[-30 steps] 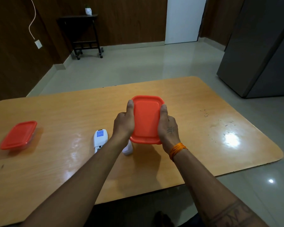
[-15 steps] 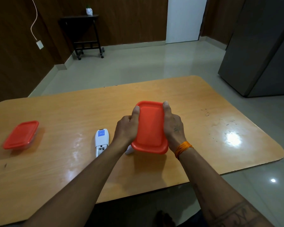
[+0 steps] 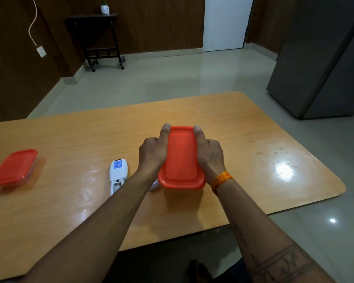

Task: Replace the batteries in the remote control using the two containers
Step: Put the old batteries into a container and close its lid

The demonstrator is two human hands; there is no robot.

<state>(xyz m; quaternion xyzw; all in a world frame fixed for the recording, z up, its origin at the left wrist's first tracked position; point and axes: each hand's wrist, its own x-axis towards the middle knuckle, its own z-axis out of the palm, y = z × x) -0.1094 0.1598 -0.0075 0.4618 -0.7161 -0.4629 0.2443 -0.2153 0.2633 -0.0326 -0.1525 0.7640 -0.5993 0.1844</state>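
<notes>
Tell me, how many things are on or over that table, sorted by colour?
Red-lidded containers: 2, one held by the left hand and right hand, one lying at the table's left.
White remote control: 1.
White piece partly hidden under the held container: 1.
Total: 4

You have two red-lidded containers here: one container (image 3: pixel 181 158) between your hands, and a second container (image 3: pixel 13 167) at the far left of the one tabletop (image 3: pixel 264 160). You have one white remote control (image 3: pixel 118 176) lying face down. Two hands show: your left hand (image 3: pixel 152 154) and your right hand (image 3: pixel 209 156). One orange wristband (image 3: pixel 222 179) circles your right wrist.
</notes>
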